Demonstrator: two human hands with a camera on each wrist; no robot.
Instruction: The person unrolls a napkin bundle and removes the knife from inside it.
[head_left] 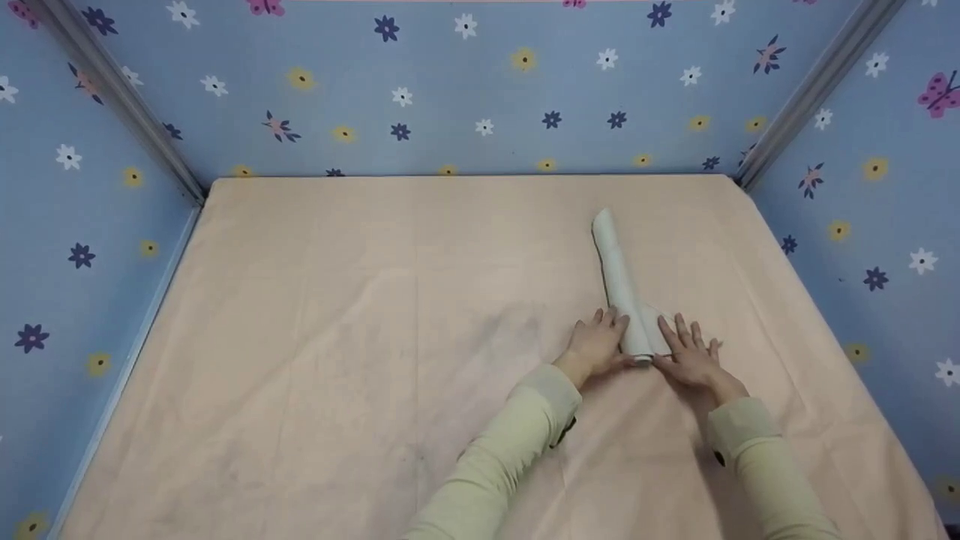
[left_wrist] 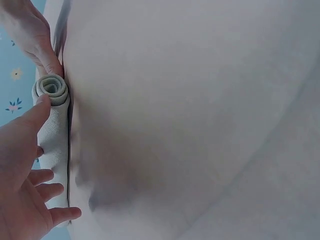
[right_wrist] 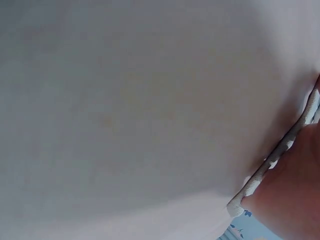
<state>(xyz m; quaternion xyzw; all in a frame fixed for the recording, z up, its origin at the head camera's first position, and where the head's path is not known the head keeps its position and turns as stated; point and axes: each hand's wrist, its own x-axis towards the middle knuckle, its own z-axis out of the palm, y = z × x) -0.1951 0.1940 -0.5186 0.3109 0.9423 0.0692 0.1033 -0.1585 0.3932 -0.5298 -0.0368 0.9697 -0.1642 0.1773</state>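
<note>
A pale rolled towel (head_left: 618, 274) lies lengthwise on the cloth-covered table, its near end showing a spiral in the left wrist view. My left hand (head_left: 596, 346) is at the left of that near end, fingers extended along the roll and thumb at the spiral end (left_wrist: 50, 86). On the other side, my right hand (head_left: 694, 364) lies with spread fingers over the loose flat flap (head_left: 655, 330) of the towel, thumb close to the roll's end. In the right wrist view a thin towel edge (right_wrist: 270, 170) runs beneath the right hand, most of which is out of frame.
A peach tablecloth (head_left: 337, 300) with creases covers the table. Blue flowered panels (head_left: 465, 82) stand at the back and both sides, with grey metal posts (head_left: 825, 82) at the back corners.
</note>
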